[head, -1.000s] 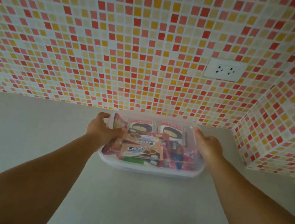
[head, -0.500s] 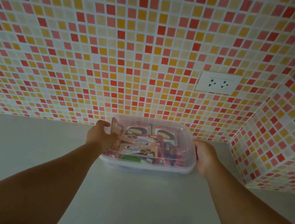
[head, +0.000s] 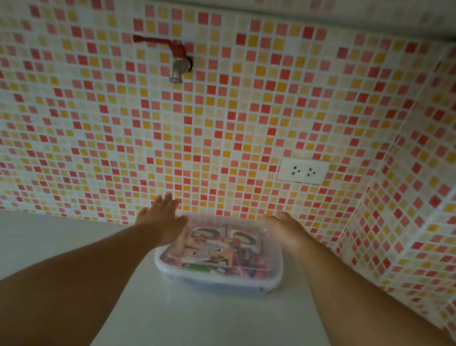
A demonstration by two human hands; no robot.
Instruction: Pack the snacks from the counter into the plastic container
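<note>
A clear plastic container (head: 217, 280) stands on the white counter against the tiled wall, filled with several snack packets (head: 209, 254) in orange, red and yellow wrappers. A clear lid seems to lie over them. My left hand (head: 162, 218) hovers over the container's far left corner with fingers spread, holding nothing. My right hand (head: 286, 229) is at the far right corner, fingers loosely extended, touching or just off the rim; I cannot tell which.
The white counter (head: 199, 330) reaches toward me. A mosaic tiled wall rises right behind the container and turns a corner at the right. A red-handled tap (head: 175, 58) and a white power socket (head: 303, 170) are on the wall.
Both hands have let go of the container's sides and lifted toward its far corners. The view has tilted upward, which reveals the tap.
</note>
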